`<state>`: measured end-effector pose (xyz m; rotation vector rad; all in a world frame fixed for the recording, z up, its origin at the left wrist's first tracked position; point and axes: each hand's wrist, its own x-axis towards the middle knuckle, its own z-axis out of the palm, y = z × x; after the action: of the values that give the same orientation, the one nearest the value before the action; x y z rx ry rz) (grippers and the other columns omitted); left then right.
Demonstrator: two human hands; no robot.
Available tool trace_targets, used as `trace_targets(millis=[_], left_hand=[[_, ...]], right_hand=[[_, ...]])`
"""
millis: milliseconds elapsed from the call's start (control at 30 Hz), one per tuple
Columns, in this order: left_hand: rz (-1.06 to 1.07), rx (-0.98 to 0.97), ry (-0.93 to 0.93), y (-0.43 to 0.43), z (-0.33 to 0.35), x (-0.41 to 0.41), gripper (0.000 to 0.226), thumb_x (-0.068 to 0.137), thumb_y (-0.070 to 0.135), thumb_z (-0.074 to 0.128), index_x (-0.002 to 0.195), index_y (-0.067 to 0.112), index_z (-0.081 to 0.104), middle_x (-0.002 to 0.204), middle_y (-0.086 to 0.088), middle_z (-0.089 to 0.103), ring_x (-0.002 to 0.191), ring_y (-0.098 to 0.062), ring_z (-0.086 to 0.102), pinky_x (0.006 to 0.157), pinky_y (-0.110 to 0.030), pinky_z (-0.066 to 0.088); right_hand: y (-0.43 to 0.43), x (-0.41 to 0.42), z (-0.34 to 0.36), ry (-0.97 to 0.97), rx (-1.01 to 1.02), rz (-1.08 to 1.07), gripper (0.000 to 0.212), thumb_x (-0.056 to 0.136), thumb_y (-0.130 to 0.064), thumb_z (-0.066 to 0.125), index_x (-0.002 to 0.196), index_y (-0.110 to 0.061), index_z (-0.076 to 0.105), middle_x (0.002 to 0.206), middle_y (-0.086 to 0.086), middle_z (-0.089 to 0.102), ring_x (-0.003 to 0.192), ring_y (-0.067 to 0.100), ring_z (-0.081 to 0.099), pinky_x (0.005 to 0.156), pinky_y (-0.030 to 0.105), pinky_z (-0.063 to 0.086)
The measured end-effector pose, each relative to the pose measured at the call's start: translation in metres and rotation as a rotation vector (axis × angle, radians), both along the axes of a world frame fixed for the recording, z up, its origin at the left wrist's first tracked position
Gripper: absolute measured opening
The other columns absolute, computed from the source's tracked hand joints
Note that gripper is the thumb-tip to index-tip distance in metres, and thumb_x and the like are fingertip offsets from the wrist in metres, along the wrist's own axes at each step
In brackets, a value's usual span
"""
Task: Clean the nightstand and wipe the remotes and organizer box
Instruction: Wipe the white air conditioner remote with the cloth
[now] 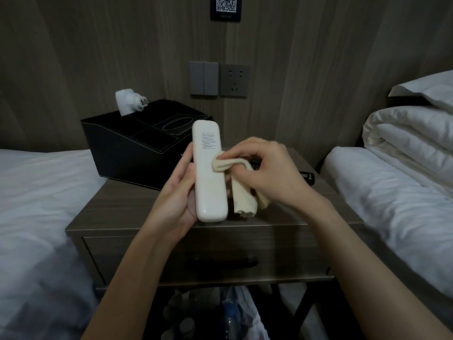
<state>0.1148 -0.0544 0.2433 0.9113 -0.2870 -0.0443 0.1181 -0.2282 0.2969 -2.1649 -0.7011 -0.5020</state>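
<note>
Dim wood-panelled wall (98,57), grey switches (204,78), socket (234,81), white left bed (36,192), right bed (397,197)

dim, soft, slightly blurry; wide-angle bending at edges.

You'll find nothing legible: the print on the back of the white remote (210,141) is too small; the wall plaque (225,8) carries a QR code.

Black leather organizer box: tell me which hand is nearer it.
Left. The left hand, gripping the white plastic remote, is just in front of the black leather organizer box; the right hand, holding a beige cloth on the remote, is farther right.
</note>
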Motion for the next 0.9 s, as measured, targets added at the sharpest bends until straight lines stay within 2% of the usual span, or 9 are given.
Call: trace_targets(millis=[67, 133, 267, 400, 500, 600, 700, 767, 900], left_hand=[[0.021, -0.023, 0.034, 0.007, 0.0, 0.002, 0.043, 0.097, 0.017, 0.041, 0.136, 0.034, 0.045, 0.115, 0.001, 0.071, 0.106, -0.021, 0.068, 0.081, -0.044, 0.058], [0.056, -0.01, 0.061, 0.012, 0.0, 0.003, 0.044, 0.099, 0.015, 0.04, 0.139, 0.033, 0.044, 0.12, -0.004, 0.069, 0.105, -0.021, 0.068, 0.083, -0.042, 0.058], [0.068, -0.025, 0.085, 0.015, 0.0, 0.001, 0.044, 0.103, 0.017, 0.037, 0.143, 0.035, 0.039, 0.128, -0.012, 0.063, 0.095, -0.024, 0.072, 0.071, -0.037, 0.06], [0.071, -0.041, 0.091, 0.017, 0.001, 0.0, 0.043, 0.102, 0.02, 0.037, 0.142, 0.038, 0.039, 0.135, -0.013, 0.057, 0.098, -0.029, 0.071, 0.069, -0.04, 0.059], [0.083, -0.041, 0.093, 0.016, 0.002, -0.001, 0.043, 0.102, 0.02, 0.037, 0.142, 0.038, 0.04, 0.135, -0.01, 0.058, 0.095, -0.028, 0.071, 0.065, -0.038, 0.059], [0.108, -0.02, 0.093, 0.015, 0.002, -0.001, 0.044, 0.102, 0.02, 0.039, 0.141, 0.039, 0.042, 0.131, -0.005, 0.062, 0.097, -0.03, 0.071, 0.068, -0.04, 0.06], [0.115, -0.004, 0.107, 0.014, 0.004, -0.002, 0.043, 0.101, 0.02, 0.04, 0.139, 0.041, 0.043, 0.129, -0.002, 0.063, 0.1, -0.031, 0.07, 0.079, -0.048, 0.059], [0.103, -0.004, 0.112, 0.014, 0.006, -0.002, 0.044, 0.1, 0.02, 0.043, 0.139, 0.041, 0.044, 0.129, -0.002, 0.063, 0.103, -0.033, 0.069, 0.083, -0.052, 0.056], [0.079, 0.004, 0.093, 0.013, 0.007, -0.005, 0.051, 0.092, 0.021, 0.051, 0.138, 0.044, 0.044, 0.127, -0.001, 0.065, 0.105, -0.032, 0.068, 0.088, -0.052, 0.053]], right_hand=[[0.005, -0.005, -0.002, 0.029, -0.056, 0.058, 0.029, 0.082, -0.003, 0.068, 0.099, -0.025, 0.075, 0.1, -0.009, 0.065, 0.094, -0.002, 0.059, 0.08, 0.007, 0.045], [0.007, -0.009, -0.002, 0.043, -0.118, 0.103, 0.029, 0.08, -0.002, 0.069, 0.098, -0.024, 0.076, 0.1, -0.008, 0.065, 0.093, 0.0, 0.06, 0.08, 0.009, 0.045], [0.007, -0.017, 0.004, 0.137, -0.249, 0.173, 0.029, 0.077, -0.005, 0.07, 0.094, -0.028, 0.077, 0.1, -0.011, 0.066, 0.094, 0.0, 0.06, 0.085, 0.015, 0.047], [0.007, -0.023, 0.009, 0.24, -0.29, 0.218, 0.029, 0.078, -0.003, 0.07, 0.092, -0.028, 0.078, 0.101, -0.01, 0.065, 0.087, -0.004, 0.06, 0.07, 0.008, 0.046], [0.006, -0.024, 0.011, 0.27, -0.316, 0.229, 0.031, 0.076, -0.005, 0.07, 0.089, -0.033, 0.077, 0.099, -0.012, 0.066, 0.092, 0.002, 0.061, 0.08, 0.018, 0.05], [-0.001, -0.021, 0.018, 0.234, -0.249, 0.185, 0.034, 0.075, -0.005, 0.071, 0.085, -0.037, 0.076, 0.096, -0.012, 0.067, 0.09, 0.005, 0.063, 0.079, 0.024, 0.053], [-0.012, -0.012, 0.02, 0.044, -0.162, 0.012, 0.031, 0.077, -0.009, 0.071, 0.085, -0.038, 0.075, 0.095, -0.014, 0.067, 0.091, 0.004, 0.063, 0.083, 0.03, 0.054], [-0.016, -0.003, 0.014, -0.071, -0.2, -0.128, 0.029, 0.081, -0.01, 0.068, 0.09, -0.038, 0.075, 0.101, -0.016, 0.066, 0.095, 0.004, 0.062, 0.087, 0.035, 0.053], [-0.017, 0.007, -0.001, 0.096, -0.392, -0.11, 0.037, 0.087, -0.006, 0.058, 0.113, -0.03, 0.07, 0.123, -0.008, 0.065, 0.112, 0.005, 0.058, 0.102, 0.031, 0.047]])
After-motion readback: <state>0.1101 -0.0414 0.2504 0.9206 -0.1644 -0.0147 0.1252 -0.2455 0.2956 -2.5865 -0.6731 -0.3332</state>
